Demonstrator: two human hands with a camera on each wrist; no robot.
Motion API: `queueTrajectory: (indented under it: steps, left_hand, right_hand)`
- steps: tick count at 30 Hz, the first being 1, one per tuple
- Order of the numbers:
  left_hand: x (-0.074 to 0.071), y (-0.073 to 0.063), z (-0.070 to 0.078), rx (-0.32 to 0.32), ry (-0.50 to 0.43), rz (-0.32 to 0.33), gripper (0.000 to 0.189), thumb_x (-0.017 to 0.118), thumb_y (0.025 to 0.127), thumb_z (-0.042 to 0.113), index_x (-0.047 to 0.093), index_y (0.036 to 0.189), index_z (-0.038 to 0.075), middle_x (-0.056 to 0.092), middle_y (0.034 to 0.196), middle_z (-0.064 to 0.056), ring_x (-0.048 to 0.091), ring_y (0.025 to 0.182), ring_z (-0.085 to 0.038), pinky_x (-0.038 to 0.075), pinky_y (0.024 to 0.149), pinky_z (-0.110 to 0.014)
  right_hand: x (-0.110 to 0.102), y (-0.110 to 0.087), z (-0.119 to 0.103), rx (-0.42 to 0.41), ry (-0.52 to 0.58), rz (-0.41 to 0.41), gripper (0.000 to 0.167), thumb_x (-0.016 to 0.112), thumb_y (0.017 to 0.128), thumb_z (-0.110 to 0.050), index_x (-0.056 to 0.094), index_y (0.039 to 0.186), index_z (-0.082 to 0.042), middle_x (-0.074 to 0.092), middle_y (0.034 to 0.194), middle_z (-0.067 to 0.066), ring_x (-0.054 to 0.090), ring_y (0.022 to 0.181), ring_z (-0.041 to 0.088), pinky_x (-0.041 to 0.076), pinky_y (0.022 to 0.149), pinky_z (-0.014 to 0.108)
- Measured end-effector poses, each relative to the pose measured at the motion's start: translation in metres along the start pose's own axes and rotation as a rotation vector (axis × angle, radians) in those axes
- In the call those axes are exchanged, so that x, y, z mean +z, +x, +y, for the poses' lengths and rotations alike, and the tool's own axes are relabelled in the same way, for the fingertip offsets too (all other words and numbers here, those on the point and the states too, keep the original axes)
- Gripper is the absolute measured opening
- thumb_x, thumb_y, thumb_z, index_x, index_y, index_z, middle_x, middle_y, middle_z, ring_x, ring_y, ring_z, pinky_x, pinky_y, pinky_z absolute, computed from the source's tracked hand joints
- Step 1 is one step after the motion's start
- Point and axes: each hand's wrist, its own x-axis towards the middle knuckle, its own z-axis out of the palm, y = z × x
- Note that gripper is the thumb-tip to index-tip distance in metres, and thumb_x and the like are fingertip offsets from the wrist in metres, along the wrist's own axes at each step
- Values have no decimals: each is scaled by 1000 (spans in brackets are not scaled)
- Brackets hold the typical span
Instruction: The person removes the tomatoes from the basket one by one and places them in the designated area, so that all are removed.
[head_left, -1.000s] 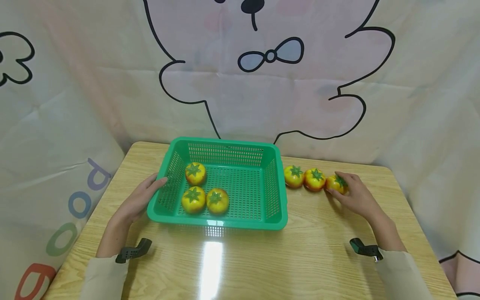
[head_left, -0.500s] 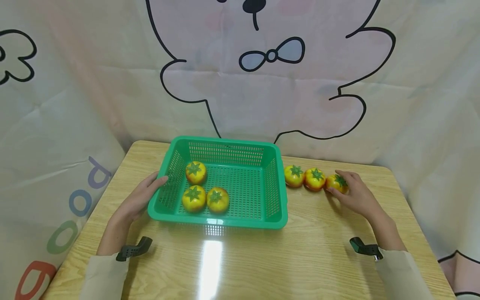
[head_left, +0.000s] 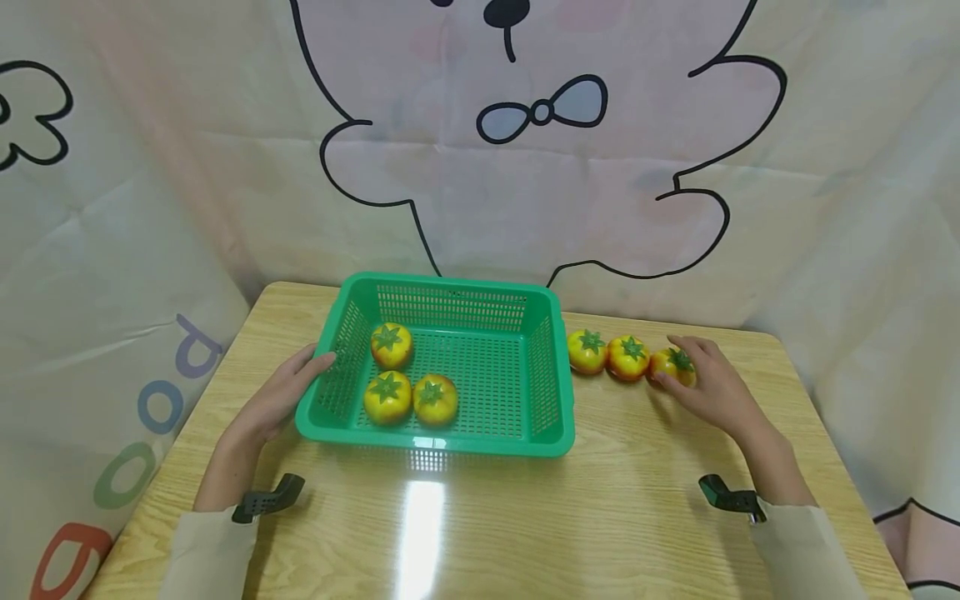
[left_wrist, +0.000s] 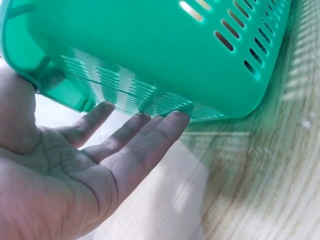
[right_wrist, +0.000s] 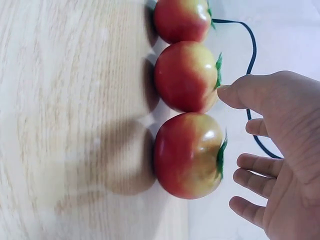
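My left hand holds the left side of a green plastic basket, thumb over the rim. In the left wrist view its fingers reach along the outer wall with the tips at the slotted plastic. Three yellow-red tomatoes with green star-shaped tops lie in the basket's left half, one of them the front-left tomato. To the basket's right, three more stand in a row. Over the rightmost tomato, my right hand hovers with fingers spread, a gap showing between them in the right wrist view.
The left tomato of the row stands close to the basket's right wall; the middle tomato sits beside it. The wooden table ends at a printed cloth backdrop. Each wrist wears a black device.
My right hand has opened slightly and risen a little from the rightmost tomato. The left hand, the basket and the tomatoes in it stay where they were.
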Motion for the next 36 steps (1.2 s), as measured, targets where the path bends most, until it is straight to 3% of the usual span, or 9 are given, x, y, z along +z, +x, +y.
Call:
queueTrajectory:
  steps: [19,36]
  left_hand:
    - [-2,1,-2,28,-1,-10,74,40,114,51,18,168,4,51,148,-39,76,108,-22,66,87,-39]
    - [-2,2,-5,1,-36,-15,75,41,113,52,17,168,7,49,149,-37,74,109,-22,65,88,-42]
  right_hand:
    - [-13,5,-47,-114,10,72,65,81,95,-20,52,150,2,44,152,35,44,137,57,41,105,76]
    - [-20,13,-102,-210,-16,31,61,79,97,-21,54,152,-8,39,161,30,46,141,57,42,109,76]
